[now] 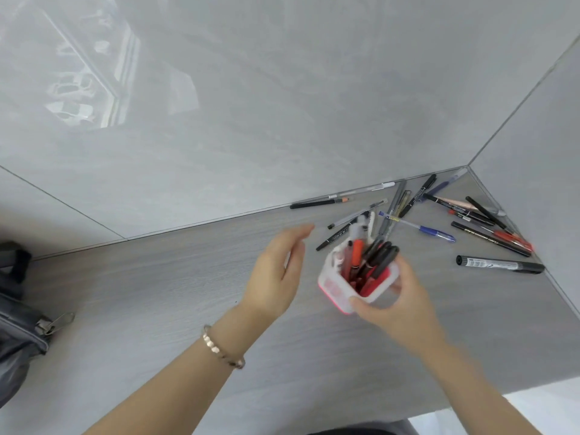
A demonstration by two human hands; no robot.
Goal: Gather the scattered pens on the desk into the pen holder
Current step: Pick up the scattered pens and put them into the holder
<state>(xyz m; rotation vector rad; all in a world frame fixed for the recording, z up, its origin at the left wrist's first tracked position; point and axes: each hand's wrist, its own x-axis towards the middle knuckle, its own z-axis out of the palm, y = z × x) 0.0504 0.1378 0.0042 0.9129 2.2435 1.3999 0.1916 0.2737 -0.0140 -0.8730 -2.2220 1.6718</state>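
A white and pink pen holder (337, 285) stands on the grey desk, packed with several red and black pens. My right hand (397, 301) grips the holder from its right side. My left hand (277, 271) hovers just left of the holder, fingers apart and empty. Several loose pens lie behind it toward the corner: a blue pen (434, 232), a thick black marker (500, 264), a red pen (514, 239), a black pencil (317, 203) along the wall.
Grey walls meet in a corner at the back right (467, 167). A dark grey bag with a zipper (22, 321) sits at the desk's left edge. The desk's front edge (470, 400) runs at the lower right.
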